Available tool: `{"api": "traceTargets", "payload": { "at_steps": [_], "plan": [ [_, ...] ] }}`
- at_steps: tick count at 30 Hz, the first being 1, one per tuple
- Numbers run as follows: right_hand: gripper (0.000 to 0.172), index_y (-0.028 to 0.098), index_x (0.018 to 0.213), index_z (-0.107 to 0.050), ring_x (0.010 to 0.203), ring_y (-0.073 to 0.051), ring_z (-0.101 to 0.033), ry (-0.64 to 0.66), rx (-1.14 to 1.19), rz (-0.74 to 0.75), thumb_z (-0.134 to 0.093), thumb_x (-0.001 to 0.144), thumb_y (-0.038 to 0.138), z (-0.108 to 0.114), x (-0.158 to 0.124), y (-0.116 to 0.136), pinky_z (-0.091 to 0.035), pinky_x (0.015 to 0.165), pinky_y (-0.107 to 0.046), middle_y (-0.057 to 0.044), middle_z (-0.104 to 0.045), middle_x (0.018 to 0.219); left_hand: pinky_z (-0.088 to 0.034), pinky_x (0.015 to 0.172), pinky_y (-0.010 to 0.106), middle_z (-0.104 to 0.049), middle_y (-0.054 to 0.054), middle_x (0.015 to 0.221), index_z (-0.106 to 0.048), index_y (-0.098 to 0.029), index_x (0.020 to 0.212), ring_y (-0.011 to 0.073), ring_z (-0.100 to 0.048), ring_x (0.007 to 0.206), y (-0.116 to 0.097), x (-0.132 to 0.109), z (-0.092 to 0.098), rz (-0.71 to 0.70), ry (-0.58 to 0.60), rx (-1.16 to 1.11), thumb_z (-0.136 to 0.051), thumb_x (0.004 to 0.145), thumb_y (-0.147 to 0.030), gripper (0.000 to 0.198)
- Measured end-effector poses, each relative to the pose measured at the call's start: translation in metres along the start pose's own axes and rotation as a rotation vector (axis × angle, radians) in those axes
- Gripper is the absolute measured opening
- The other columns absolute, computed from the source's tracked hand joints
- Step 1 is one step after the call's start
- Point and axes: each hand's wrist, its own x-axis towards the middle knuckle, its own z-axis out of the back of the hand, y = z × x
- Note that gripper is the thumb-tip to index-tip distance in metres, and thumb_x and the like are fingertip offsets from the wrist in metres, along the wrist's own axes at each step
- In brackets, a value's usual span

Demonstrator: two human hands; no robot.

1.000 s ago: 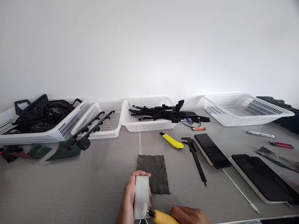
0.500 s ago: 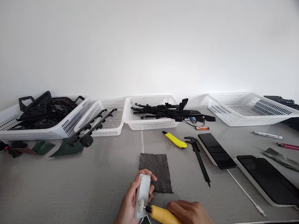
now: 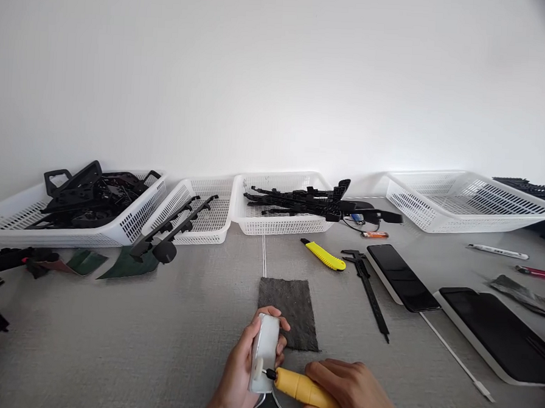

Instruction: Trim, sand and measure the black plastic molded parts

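Since the earlier frames, tipped the pale block [image 3: 269,344] slightly about its length and brought the white wheel [image 3: 258,369] over toward its left edge. Held the block up off the counter [image 3: 156,332], overlapping the dark cloth [image 3: 290,296] in the view, in the left hand [image 3: 239,365]: thumb laid along the near side, fingers curled round the far end and right side. Grasped the yellow rotary tool [image 3: 307,391] in the right hand [image 3: 356,388], fingers closed round the handle. Seemed to set the wheel against the lower part of the broad face; could not tell whether spinning or at rest. Risked, by judgement, a skid off the edge into the left thumb or palm, through working so close to the border with nothing but a grip beneath. Risked also a hollow or uneven patch from leaning too long on one spot, and a scratch from the black chuck [image 3: 271,374] with too flat an angle. Left the yellow knife [image 3: 324,256] and black caliper [image 3: 370,296] lying well apart from both hands.
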Motion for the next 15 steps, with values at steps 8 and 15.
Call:
{"api": "traceTargets", "payload": {
  "at_steps": [8,15],
  "plan": [
    [0.066,0.023,0.088,-0.055,0.058,-0.013,-0.055,0.009,-0.004,-0.009,-0.028,0.106,0.081,-0.0002,0.0015,-0.0003,-0.029,0.057,-0.027,0.002,-0.063,0.073,-0.045,0.070,0.026,-0.067,0.006,0.104,-0.076,-0.023,0.109,0.0134,-0.053,0.078,-0.0017,-0.0012,-0.0015,0.009,0.000,-0.010,-0.077,0.092,-0.053,0.035],
    [0.068,0.024,0.087,-0.056,0.057,-0.013,-0.055,0.024,0.010,-0.027,-0.028,0.105,0.083,-0.0003,-0.0004,0.0012,-0.028,0.056,-0.027,0.002,-0.061,0.071,-0.045,0.071,0.026,-0.066,0.006,0.106,-0.076,-0.024,0.110,0.0141,-0.053,0.080,-0.0045,-0.0021,-0.0035,0.018,-0.006,0.001,-0.077,0.091,-0.054,0.036]
  ]
}}
